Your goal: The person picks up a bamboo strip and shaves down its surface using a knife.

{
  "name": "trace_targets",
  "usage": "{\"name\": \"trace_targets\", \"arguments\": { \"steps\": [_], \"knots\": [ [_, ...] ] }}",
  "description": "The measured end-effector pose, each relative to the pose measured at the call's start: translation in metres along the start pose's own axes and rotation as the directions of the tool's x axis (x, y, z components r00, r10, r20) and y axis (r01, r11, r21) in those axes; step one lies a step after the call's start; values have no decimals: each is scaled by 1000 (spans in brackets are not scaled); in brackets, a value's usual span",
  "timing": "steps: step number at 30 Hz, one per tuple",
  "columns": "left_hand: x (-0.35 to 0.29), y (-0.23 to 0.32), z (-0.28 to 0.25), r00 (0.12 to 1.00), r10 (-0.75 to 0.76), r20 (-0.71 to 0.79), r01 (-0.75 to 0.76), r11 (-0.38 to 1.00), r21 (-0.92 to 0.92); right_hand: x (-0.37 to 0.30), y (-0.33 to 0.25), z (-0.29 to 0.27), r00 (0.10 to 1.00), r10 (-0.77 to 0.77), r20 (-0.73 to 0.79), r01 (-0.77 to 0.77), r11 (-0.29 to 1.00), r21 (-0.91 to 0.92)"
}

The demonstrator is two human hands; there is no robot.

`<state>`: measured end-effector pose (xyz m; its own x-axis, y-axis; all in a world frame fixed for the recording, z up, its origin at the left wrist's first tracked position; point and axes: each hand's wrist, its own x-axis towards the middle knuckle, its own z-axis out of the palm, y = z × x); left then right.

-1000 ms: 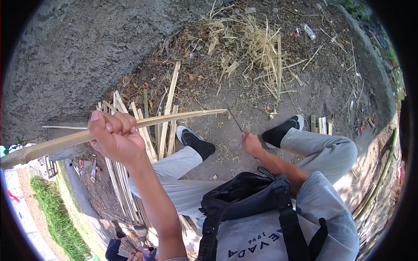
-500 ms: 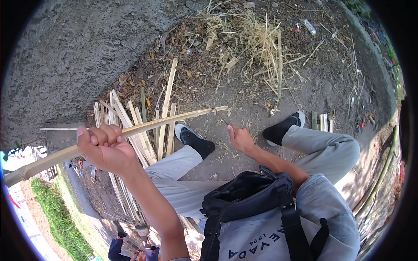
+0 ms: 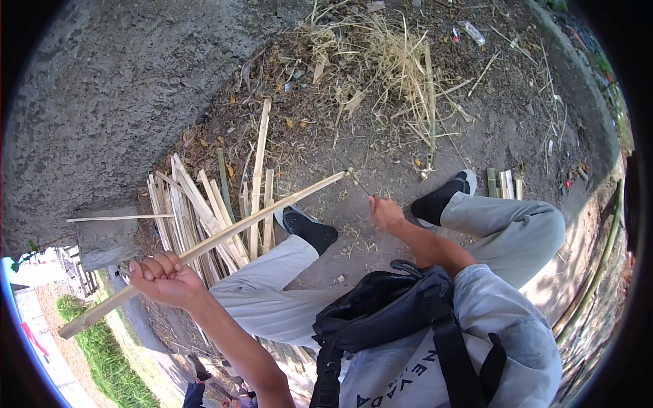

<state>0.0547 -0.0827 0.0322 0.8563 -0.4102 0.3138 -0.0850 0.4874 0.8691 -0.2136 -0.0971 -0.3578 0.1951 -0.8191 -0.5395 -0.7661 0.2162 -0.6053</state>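
Observation:
A long pale bamboo strip [image 3: 262, 214] slants across the view, its near end at the lower left and its far end between my feet. My left hand [image 3: 166, 277] is closed round it toward the near end, palm up. In my right hand [image 3: 386, 214] is a thin dark knife [image 3: 360, 184]; its handle is hidden in the closed fingers. The blade meets the strip's far tip, and whether it touches or lies just beside it I cannot tell.
A pile of split bamboo strips [image 3: 180, 204] lies by my left foot [image 3: 309, 230]. Short bamboo pieces [image 3: 505, 183] are past my right foot [image 3: 445, 198]. Dry shavings [image 3: 381, 58] heap up ahead, beside a rough grey stone surface [image 3: 136, 88]. Another person [image 3: 197, 391] shows at the lower left.
My left hand has shifted down and slightly right with the strip, bringing its near end into view. The right hand has moved right, and the blade is now at the strip's far tip.

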Motion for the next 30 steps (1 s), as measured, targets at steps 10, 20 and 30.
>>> {"name": "trace_targets", "arguments": {
  "steps": [10,20,30],
  "knots": [
    [-7,2,5,999,-8,39,9,999,-34,-20,11,-2,998,23,-62,-25,999,-24],
    [-8,3,13,999,-16,37,18,999,-48,-30,4,-9,999,39,-25,-40,999,-26],
    [-7,2,18,998,-26,50,29,998,-50,-26,-2,-4,992,119,-41,-118,993,21]
  ]
}}
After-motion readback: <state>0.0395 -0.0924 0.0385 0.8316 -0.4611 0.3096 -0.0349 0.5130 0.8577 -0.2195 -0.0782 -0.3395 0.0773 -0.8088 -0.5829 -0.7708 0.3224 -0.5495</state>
